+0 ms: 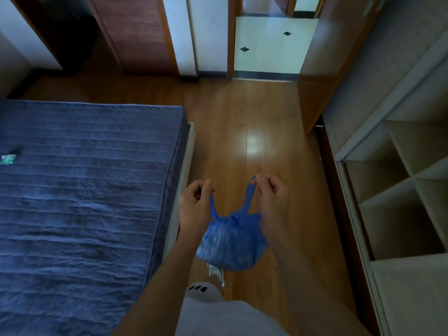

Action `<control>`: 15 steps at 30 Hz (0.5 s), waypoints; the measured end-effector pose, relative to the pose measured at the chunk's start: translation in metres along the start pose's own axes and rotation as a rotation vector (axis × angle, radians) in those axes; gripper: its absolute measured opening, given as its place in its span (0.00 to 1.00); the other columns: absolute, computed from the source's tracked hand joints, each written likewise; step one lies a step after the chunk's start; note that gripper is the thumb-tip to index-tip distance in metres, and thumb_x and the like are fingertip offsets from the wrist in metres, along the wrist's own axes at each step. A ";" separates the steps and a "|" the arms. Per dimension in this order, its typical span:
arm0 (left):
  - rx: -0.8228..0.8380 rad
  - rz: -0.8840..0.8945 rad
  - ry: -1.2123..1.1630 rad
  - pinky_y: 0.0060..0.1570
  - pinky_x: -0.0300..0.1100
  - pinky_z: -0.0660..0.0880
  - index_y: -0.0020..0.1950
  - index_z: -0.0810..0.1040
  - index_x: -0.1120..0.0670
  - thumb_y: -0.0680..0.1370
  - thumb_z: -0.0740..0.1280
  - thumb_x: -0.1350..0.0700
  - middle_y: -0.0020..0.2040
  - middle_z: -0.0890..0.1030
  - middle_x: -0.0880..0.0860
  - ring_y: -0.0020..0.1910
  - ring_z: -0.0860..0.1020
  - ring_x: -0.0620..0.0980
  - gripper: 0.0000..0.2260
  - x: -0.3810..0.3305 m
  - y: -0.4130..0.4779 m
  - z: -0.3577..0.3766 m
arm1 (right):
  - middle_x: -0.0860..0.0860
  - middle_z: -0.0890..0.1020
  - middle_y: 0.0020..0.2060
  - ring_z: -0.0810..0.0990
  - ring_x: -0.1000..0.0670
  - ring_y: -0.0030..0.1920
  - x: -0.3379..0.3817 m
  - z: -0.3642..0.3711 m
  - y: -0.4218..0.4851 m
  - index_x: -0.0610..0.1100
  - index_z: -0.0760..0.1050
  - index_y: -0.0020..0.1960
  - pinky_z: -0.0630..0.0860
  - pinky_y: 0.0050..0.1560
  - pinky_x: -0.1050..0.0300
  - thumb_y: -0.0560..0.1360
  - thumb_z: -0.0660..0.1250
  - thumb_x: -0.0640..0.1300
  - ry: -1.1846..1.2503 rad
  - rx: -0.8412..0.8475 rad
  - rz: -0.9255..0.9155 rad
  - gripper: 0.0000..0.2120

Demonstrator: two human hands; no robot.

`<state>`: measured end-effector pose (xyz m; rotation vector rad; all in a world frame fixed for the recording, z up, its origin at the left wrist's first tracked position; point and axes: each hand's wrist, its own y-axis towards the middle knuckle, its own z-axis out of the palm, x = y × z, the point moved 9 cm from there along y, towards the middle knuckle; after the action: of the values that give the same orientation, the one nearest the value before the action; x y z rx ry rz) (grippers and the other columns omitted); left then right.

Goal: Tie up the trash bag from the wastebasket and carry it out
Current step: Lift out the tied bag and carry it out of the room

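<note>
A small blue plastic trash bag (231, 243) hangs in the air in front of me, bunched and knotted at its neck, with two handle strips rising from the knot. My left hand (194, 204) pinches the left strip, and my right hand (271, 197) pinches the right strip. Both hands are above the bag and hold it clear of the wooden floor. No wastebasket is in view.
A bed with a blue quilted cover (84, 190) fills the left side. White open shelving (397, 190) lines the right. A strip of wooden floor (249, 122) runs ahead to an open doorway (269, 44) onto white tiles. My foot (215, 272) shows below the bag.
</note>
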<state>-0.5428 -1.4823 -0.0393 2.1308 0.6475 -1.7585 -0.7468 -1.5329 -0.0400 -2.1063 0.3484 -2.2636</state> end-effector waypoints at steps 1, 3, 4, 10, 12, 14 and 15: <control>-0.006 0.005 0.001 0.31 0.49 0.67 0.31 0.75 0.47 0.80 0.65 0.54 0.25 0.70 0.46 0.28 0.69 0.47 0.17 -0.001 0.019 0.000 | 0.58 0.67 0.19 0.62 0.58 0.21 0.002 0.009 0.015 0.47 0.76 0.34 0.60 0.23 0.63 0.80 0.65 0.45 0.016 -0.011 0.013 0.15; -0.008 0.007 -0.005 0.31 0.48 0.67 0.31 0.74 0.48 0.80 0.65 0.55 0.25 0.70 0.46 0.28 0.69 0.46 0.17 -0.006 0.058 0.001 | 0.57 0.66 0.20 0.61 0.57 0.21 0.010 0.029 0.046 0.48 0.77 0.34 0.60 0.22 0.63 0.79 0.66 0.46 0.046 -0.020 0.021 0.15; -0.007 0.003 -0.007 0.32 0.49 0.68 0.30 0.74 0.47 0.80 0.65 0.55 0.25 0.71 0.46 0.28 0.69 0.46 0.17 -0.009 0.077 0.002 | 0.57 0.66 0.20 0.61 0.57 0.21 0.015 0.040 0.062 0.47 0.77 0.35 0.60 0.22 0.63 0.79 0.65 0.46 0.053 -0.023 0.020 0.14; 0.009 0.028 -0.017 0.35 0.48 0.72 0.32 0.75 0.55 0.78 0.66 0.59 0.27 0.74 0.48 0.30 0.73 0.47 0.14 -0.026 0.188 0.008 | 0.55 0.68 0.18 0.63 0.58 0.20 0.042 0.098 0.141 0.34 0.75 0.40 0.61 0.22 0.63 0.80 0.64 0.40 0.089 -0.075 -0.004 0.12; 0.000 0.037 -0.026 0.34 0.48 0.70 0.33 0.74 0.58 0.78 0.65 0.58 0.26 0.72 0.48 0.29 0.71 0.48 0.13 -0.029 0.215 0.009 | 0.55 0.68 0.19 0.63 0.58 0.20 0.046 0.111 0.158 0.37 0.75 0.37 0.61 0.23 0.63 0.79 0.65 0.39 0.085 -0.085 -0.010 0.13; 0.003 0.025 -0.042 0.34 0.48 0.68 0.32 0.74 0.58 0.78 0.65 0.57 0.26 0.70 0.48 0.29 0.69 0.47 0.14 -0.031 0.236 0.012 | 0.55 0.68 0.20 0.63 0.58 0.21 0.048 0.121 0.173 0.42 0.75 0.35 0.60 0.22 0.62 0.79 0.65 0.39 0.093 -0.093 -0.005 0.14; 0.005 0.024 -0.050 0.34 0.48 0.67 0.32 0.74 0.58 0.78 0.65 0.57 0.27 0.70 0.49 0.30 0.69 0.47 0.14 -0.032 0.246 0.014 | 0.55 0.67 0.20 0.63 0.58 0.21 0.050 0.125 0.181 0.43 0.74 0.35 0.60 0.22 0.62 0.79 0.65 0.38 0.095 -0.094 -0.005 0.13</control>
<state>-0.4315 -1.7038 -0.0236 2.0822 0.6032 -1.7958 -0.6510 -1.7361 -0.0169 -2.0478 0.4625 -2.4013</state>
